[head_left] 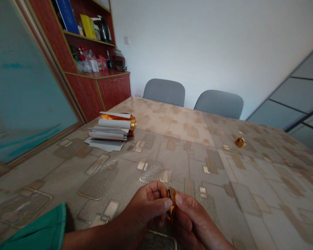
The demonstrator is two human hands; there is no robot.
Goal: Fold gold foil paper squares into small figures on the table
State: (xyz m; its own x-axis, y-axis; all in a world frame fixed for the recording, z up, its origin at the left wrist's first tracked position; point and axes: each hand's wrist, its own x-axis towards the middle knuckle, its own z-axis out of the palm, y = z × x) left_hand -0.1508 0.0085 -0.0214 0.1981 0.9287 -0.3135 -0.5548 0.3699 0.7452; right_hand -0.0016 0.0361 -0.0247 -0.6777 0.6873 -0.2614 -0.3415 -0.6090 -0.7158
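Both my hands meet over the near part of the table, pinching one small piece of folded gold foil paper (171,205) between them. My left hand (148,205) grips its left side with thumb and fingers. On the right side, the thumb and fingers of my right hand (194,218) press against it. The foil stands roughly upright, and its lower part is partly hidden by my fingers. Farther off to the right, a small folded gold piece (240,142) lies on the table. At the left sits a stack of white and gold paper sheets (111,132).
The table (169,156) has a patterned cover. Two grey chairs (164,92) stand at its far side against the white wall. A reddish wooden cabinet (114,90) with bottles and boxes is at the back left, beside a frosted glass door (23,90).
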